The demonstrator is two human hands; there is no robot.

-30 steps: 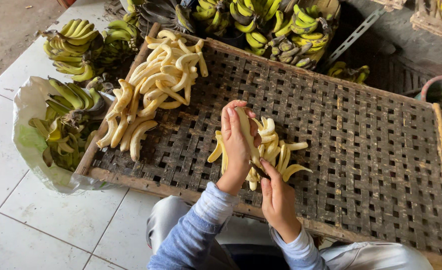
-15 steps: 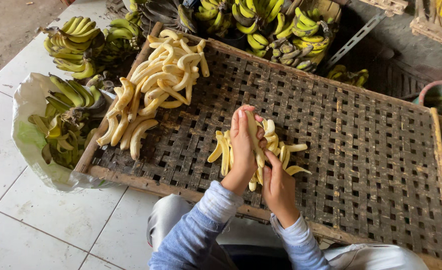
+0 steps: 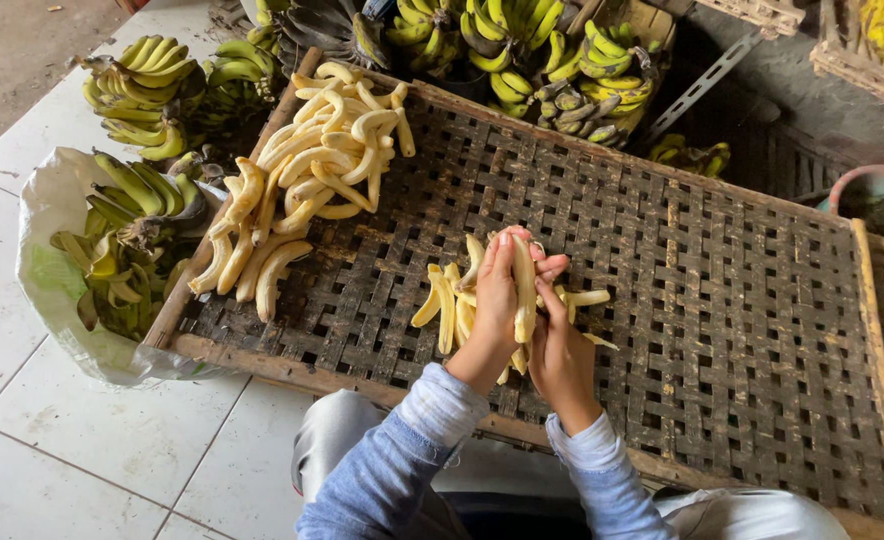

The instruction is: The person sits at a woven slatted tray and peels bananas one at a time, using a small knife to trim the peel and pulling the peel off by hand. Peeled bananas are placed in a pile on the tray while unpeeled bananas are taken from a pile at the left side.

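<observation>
Both hands meet over the woven bamboo tray [image 3: 722,300], at about 6 o'clock of its near half. The left hand [image 3: 497,300] stands palm inward with fingers straight up, and the right hand [image 3: 560,345] presses against it from the 3 o'clock side; between them they hold one peeled banana [image 3: 525,290], upright, its tip at 12 o'clock. The left grip is narrow and flat along the fruit, and the right grip closes on its lower part, fingertips curled over the top.

Compared with half a second ago, the hands sit slightly higher over the small pile of peeled bananas [image 3: 447,305], and the held banana stands more fully between the palms; a second ago the left hand alone carried it, with the right hand lower, at its wrist. The small pile lies just beneath and at 9 o'clock of the hands, unchanged.

The large heap of peeled bananas [image 3: 312,180] remains in the tray's corner at 10 o'clock, well apart. A white sack of green bananas [image 3: 127,235] lies on the tiled floor [image 3: 22,470] at 9 o'clock, and more green bunches [image 3: 522,45] crowd the tray's far edge at 12 o'clock.
</observation>
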